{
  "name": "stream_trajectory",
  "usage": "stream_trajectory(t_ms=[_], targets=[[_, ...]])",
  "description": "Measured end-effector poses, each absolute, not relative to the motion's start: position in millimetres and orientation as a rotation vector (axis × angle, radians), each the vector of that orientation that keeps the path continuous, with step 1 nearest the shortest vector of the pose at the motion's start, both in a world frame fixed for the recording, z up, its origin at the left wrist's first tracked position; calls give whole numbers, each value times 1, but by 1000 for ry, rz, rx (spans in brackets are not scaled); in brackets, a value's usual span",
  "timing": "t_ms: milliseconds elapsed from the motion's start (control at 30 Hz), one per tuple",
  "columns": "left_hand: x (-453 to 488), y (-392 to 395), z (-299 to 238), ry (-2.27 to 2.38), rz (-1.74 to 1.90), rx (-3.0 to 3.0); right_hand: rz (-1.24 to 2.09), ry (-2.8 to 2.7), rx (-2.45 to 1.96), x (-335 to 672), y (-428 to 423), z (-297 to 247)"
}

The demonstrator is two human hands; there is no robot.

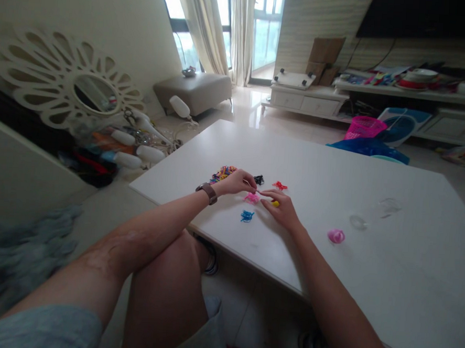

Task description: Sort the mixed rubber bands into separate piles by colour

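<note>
Small piles of coloured rubber bands lie on the white table (335, 164): a mixed pile (222, 173), a black one (259, 179), a red one (279, 186), a pink one (251, 198), a blue one (246, 216) and a yellow one (275, 203). My left hand (235, 182), with a brown watch at the wrist, is pinched shut over the pink pile; what it holds is too small to make out. My right hand (281, 208) rests on the table with fingers stretched out, touching the yellow bands.
A pink round object (336, 236) and two clear lids or cups (372, 214) lie on the table to the right. On the floor are a pink basket (364, 127), blue bags, a white ornate mirror (65, 82) and clutter. My knees are under the table's near edge.
</note>
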State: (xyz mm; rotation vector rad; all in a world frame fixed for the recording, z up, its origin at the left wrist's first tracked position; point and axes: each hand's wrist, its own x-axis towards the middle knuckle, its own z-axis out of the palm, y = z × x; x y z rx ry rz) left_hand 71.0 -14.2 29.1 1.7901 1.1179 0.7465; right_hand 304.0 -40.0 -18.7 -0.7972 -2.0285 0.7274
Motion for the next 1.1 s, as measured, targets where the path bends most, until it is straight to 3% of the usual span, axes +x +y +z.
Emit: stream_trajectory(t_ms=[633, 1100], targets=[[74, -12, 23, 1068, 609, 1857, 909, -1903, -820, 303, -38, -21], [66, -10, 21, 1226, 592, 1966, 694, -1741, -991, 312, -39, -17]])
